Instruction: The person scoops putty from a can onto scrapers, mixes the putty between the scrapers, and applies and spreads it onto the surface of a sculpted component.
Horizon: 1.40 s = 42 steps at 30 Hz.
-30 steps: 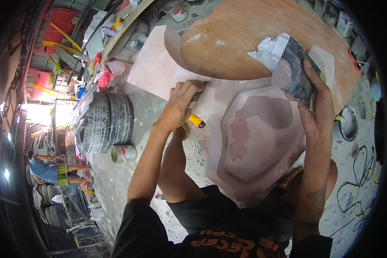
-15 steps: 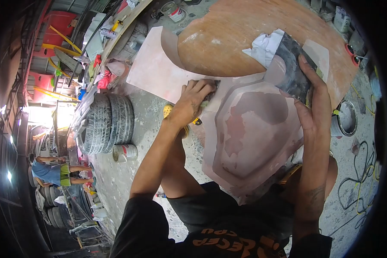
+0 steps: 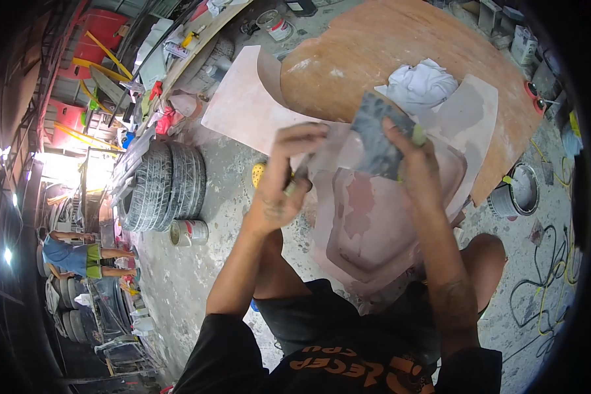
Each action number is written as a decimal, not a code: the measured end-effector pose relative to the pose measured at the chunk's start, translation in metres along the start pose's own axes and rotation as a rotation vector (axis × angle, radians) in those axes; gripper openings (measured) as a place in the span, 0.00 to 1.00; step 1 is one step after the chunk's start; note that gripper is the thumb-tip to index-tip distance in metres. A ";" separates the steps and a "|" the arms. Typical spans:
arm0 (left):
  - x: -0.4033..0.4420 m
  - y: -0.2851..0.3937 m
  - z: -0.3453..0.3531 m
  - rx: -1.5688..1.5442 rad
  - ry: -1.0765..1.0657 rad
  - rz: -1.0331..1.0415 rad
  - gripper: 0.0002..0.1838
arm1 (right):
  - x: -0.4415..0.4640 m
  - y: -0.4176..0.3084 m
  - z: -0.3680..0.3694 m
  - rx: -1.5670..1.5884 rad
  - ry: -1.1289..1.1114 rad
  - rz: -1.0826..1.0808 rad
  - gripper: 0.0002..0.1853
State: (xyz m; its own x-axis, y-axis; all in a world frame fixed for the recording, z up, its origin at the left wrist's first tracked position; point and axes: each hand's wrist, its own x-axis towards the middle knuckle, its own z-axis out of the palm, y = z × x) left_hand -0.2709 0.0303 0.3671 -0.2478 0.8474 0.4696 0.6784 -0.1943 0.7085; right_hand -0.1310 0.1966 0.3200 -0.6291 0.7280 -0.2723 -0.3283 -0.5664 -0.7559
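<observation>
My right hand [image 3: 414, 154] grips a dark grey, smeared mixing board [image 3: 376, 134] by its right side, tilted above the panel. My left hand [image 3: 285, 171], smeared by motion, is just left of the board with its fingers bent. A small flat putty spreader [image 3: 301, 172] with a greenish patch seems to sit in that hand, though the blur hides its outline. Below both hands lies a pale pink moulded panel [image 3: 368, 230] with a raised rim and darker filler patches. Its broad wing [image 3: 243, 98] stretches to the upper left.
A crumpled white cloth [image 3: 420, 85] lies near the brown curved sheet [image 3: 335, 56]. Stacked tyres [image 3: 154, 187] and a can [image 3: 189, 232] stand left. An open bucket [image 3: 522, 190] and cables [image 3: 548, 282] are right. Another person [image 3: 75, 256] stands far left.
My left hand has lifted off the panel and drawn back slightly. My right hand has brought the board leftward, close to the left hand, uncovering the cloth and a grey patch.
</observation>
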 end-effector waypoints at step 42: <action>0.030 0.052 0.032 -0.143 0.129 -0.230 0.32 | 0.002 -0.022 -0.018 0.015 0.091 -0.082 0.26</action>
State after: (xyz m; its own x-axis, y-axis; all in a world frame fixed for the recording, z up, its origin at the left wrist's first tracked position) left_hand -0.2210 0.0614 0.4015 -0.4755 0.8093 0.3449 0.4925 -0.0800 0.8666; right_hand -0.1121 0.2175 0.3252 -0.5336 0.8037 -0.2632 -0.3870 -0.5088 -0.7690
